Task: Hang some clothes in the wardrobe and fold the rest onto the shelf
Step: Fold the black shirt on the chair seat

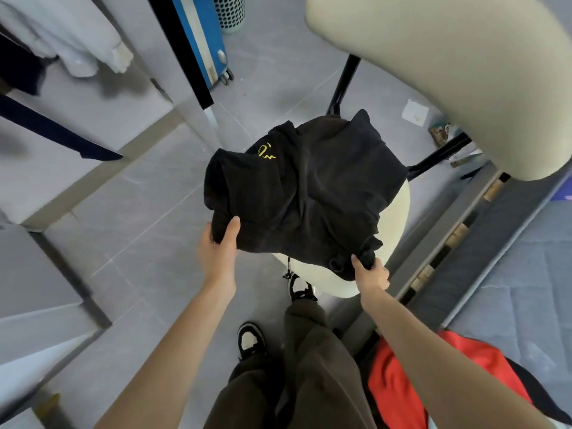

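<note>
A black garment with a small yellow print (305,193) lies bunched on the cream seat of a chair (399,212) in the middle of the view. My left hand (220,243) grips its near left edge, thumb on top of the cloth. My right hand (370,272) pinches a gathered fold at its near right corner. The open wardrobe (93,119) is at the left, with a white garment (77,35) and dark clothes (18,69) hanging inside above a grey shelf.
The chair's cream backrest (448,72) fills the upper right. A red garment (411,379) lies on the bed (526,274) at the lower right. A blue suitcase (204,38) and a perforated bin (230,10) stand behind. My legs and shoes are below.
</note>
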A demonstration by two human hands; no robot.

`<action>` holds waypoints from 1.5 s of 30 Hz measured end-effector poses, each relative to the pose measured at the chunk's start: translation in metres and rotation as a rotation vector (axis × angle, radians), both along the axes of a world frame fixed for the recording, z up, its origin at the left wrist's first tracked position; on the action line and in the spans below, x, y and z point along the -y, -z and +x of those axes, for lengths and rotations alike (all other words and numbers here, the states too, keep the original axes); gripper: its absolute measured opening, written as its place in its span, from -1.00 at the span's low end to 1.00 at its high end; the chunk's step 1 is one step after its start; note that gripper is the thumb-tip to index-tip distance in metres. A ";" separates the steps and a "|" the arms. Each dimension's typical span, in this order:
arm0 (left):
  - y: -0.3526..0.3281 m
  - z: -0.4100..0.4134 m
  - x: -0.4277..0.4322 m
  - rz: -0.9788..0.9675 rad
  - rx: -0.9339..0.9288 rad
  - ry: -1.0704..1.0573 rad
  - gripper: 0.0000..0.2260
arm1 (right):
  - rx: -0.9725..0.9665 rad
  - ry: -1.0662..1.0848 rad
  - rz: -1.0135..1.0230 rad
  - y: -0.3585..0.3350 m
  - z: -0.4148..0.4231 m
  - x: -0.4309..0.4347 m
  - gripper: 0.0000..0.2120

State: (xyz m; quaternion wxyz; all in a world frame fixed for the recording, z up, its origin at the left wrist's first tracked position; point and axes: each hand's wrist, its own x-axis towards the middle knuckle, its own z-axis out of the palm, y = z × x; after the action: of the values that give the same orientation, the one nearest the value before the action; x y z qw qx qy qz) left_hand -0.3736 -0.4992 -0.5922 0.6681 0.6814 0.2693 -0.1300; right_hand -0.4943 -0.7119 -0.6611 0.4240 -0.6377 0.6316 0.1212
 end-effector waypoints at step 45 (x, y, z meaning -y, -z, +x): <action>-0.160 0.035 -0.012 0.257 0.281 0.183 -0.70 | 0.872 -0.059 -0.329 -0.226 0.048 0.014 -0.88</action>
State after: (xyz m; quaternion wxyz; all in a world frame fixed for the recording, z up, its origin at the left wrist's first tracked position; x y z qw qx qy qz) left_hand -0.3387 -0.4867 -0.4317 0.5919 0.7941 0.1249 -0.0587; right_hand -0.4466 -0.7262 -0.4350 0.5397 -0.7054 0.3869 -0.2478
